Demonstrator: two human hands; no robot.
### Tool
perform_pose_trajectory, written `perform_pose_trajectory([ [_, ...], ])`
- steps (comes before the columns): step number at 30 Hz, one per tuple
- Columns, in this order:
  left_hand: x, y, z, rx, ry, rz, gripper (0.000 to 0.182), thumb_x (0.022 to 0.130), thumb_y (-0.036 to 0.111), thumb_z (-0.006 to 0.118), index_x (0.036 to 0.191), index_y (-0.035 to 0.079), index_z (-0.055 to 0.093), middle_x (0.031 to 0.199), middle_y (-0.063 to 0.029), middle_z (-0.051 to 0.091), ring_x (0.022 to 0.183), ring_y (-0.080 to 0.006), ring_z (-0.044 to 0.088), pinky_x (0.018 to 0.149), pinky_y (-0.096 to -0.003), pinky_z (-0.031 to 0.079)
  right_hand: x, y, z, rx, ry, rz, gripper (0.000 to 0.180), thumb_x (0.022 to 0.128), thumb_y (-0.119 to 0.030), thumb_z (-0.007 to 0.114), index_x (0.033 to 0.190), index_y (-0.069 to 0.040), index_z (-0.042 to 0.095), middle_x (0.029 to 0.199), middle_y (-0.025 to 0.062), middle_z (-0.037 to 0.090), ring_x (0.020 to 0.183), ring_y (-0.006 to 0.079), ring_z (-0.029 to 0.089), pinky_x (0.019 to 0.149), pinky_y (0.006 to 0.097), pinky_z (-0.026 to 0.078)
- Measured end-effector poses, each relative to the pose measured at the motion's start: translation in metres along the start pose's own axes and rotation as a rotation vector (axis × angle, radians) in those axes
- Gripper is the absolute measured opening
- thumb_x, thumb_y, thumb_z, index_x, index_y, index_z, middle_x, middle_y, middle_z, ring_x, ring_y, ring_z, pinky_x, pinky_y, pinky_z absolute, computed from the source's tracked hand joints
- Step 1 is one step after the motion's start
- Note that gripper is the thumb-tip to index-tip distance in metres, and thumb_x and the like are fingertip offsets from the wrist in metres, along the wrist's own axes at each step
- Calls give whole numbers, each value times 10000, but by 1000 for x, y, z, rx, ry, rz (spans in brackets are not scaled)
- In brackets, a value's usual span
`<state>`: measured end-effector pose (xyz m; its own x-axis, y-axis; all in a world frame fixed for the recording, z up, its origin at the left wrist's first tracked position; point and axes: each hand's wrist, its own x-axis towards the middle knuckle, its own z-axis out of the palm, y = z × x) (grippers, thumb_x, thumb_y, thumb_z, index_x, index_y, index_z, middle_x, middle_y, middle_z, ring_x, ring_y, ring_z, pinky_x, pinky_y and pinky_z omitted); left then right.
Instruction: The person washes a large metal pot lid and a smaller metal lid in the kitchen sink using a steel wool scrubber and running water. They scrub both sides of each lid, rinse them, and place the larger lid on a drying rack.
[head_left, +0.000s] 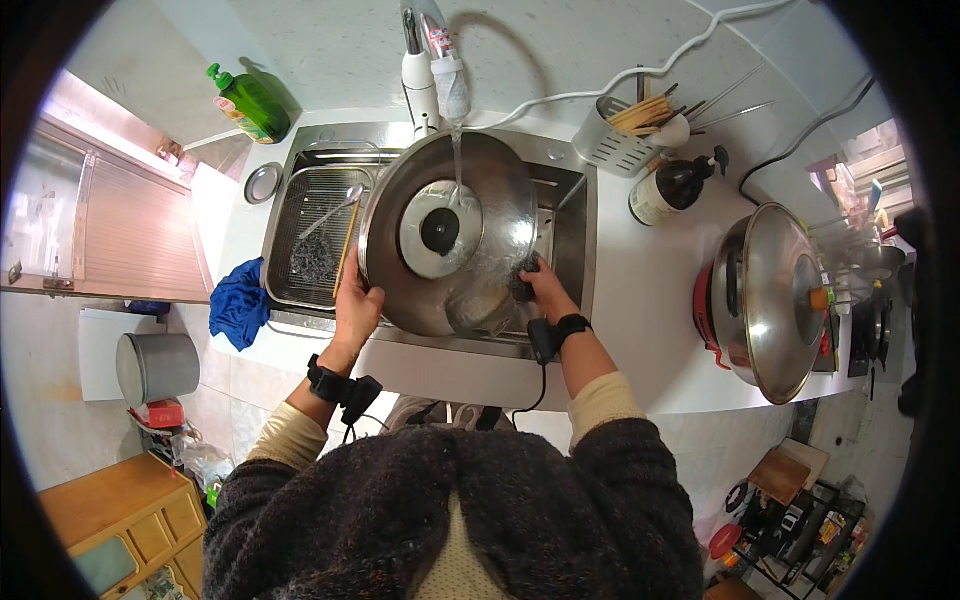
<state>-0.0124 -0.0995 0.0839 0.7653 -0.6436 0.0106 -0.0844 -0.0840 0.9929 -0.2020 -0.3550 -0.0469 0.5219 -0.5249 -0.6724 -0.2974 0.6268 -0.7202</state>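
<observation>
A large round metal pan lid (397, 180) with a dark centre knob lies inside up over the sink (574, 240). Water runs onto it from the faucet (452, 90). My left hand (357, 307) grips the lid's left rim, thumb towards me. At the lower right rim, my right hand (549, 286) holds a dark scouring pad (523, 279). A wire basket (300, 206) to the left carries a spoon (330, 213), a chopstick (347, 244) and a grey steel-wool scourer (315, 257).
A blue cloth (240, 304) and green soap bottle (255, 109) stand left. Towards the right are a utensil holder (611, 139), a dark pump bottle (675, 187) and a large lidded wok (780, 300). A white cable (600, 91) runs behind the sink.
</observation>
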Motion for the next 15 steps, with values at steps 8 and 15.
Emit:
perform_pose_trajectory([
  [8,36,36,12,647,26,437,605,699,-96,469,1240,172,508,1105,-91,596,912,-308,596,738,-347,494,0,-41,-1,351,132,-180,412,803,2,473,1208,-59,430,1066,137,537,976,297,531,803,422,456],
  [15,70,50,33,878,-323,779,587,686,-60,519,1225,170,524,1183,-70,566,981,-273,589,789,-331,512,-32,-72,-29,911,33,-145,185,865,-66,397,1019,21,453,1034,175,527,915,362,522,937,621,377],
])
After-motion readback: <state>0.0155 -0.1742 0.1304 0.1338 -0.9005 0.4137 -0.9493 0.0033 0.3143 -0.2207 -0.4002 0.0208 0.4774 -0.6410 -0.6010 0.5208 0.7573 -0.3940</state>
